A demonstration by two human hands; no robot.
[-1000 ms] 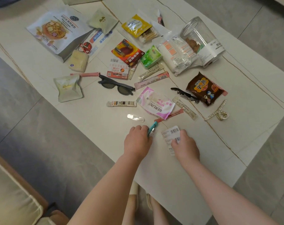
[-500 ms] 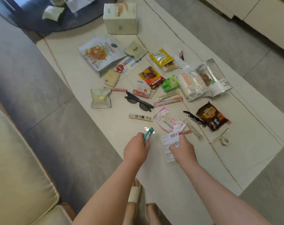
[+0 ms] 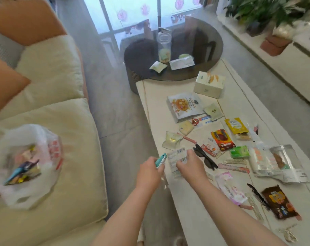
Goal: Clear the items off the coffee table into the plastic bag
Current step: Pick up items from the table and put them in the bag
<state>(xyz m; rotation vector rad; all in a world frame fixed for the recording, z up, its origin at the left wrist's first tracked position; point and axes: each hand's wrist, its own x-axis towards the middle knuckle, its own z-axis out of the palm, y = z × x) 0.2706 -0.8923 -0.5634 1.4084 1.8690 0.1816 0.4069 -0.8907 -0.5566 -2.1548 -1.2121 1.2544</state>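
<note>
Both hands have been lifted off the table [image 3: 156, 96] toward the sofa. A teal clip [image 3: 160, 160] is gripped by the left hand [image 3: 149, 173]; a label [image 3: 177, 159] is pinched by the right hand [image 3: 191, 166]. The bag [image 3: 28, 164] lies open on the sofa [image 3: 62, 121].

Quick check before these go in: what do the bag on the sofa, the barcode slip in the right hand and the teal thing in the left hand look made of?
Plastic bag: thin translucent white film, contents show through.
Barcode slip, held by the right hand: looks like matte white paper or label stock, bending slightly.
Teal item, gripped by the left hand: apparently hard, smooth plastic; too blurred to be sure.
</note>
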